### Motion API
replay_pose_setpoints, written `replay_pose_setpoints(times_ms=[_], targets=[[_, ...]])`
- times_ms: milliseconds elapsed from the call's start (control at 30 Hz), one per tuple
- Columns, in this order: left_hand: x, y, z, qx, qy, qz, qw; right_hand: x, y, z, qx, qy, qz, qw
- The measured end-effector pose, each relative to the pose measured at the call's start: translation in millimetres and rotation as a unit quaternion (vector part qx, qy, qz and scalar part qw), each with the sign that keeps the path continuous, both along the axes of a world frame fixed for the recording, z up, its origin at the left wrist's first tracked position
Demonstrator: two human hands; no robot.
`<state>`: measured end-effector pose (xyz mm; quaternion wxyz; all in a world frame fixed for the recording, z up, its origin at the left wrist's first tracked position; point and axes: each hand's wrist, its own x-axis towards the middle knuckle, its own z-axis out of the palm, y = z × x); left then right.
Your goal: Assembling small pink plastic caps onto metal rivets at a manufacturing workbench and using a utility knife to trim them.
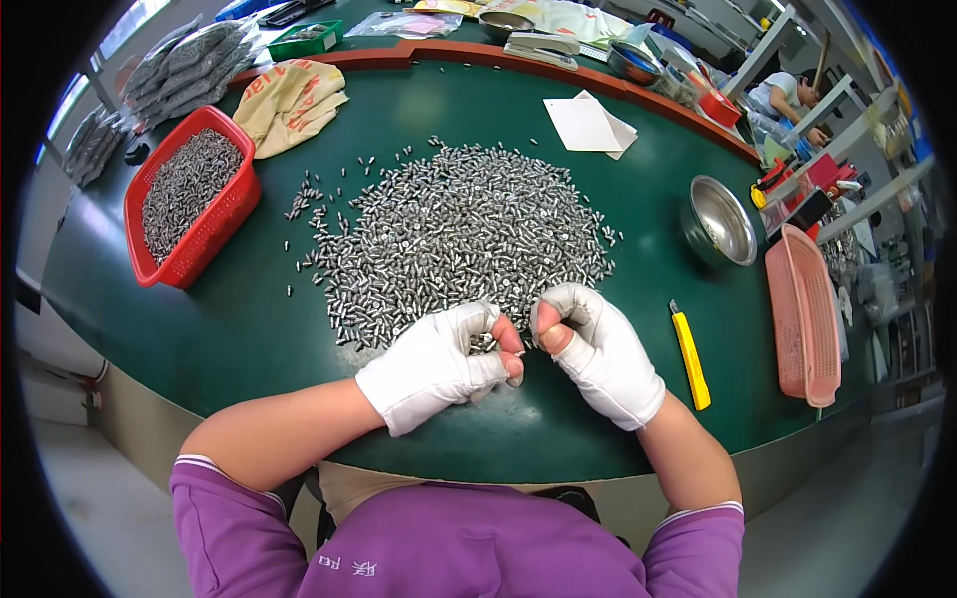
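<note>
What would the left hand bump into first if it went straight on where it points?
Probably the right hand, just across a small gap from the left hand, though depth is hard to judge.

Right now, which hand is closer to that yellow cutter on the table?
The right hand: the yellow cutter lies a little to its right, untouched. The left hand is farther away, left of the right hand.

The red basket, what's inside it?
The red basket holds lots of small grey metal pieces, jumbled together. You can see only the top ones; they cover the basket's bottom, so anything lying deeper can't be seen.
</note>
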<state>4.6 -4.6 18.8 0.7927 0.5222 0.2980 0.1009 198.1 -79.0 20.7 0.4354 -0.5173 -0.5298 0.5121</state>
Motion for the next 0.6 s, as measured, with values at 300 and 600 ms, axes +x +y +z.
replay_pose_setpoints(times_ms=[300, 600], targets=[[-0.8, 1.6, -3.1, -0.047, -0.043, -0.008, 0.998, 24.5, 14.7, 0.4, 0.076, -0.035, -0.174, 0.981], [0.3, 3.0, -9.5, -0.09, -0.093, 0.011, 0.992, 68.4, 33.9, -7.4, 0.075, -0.077, -0.328, 0.939]])
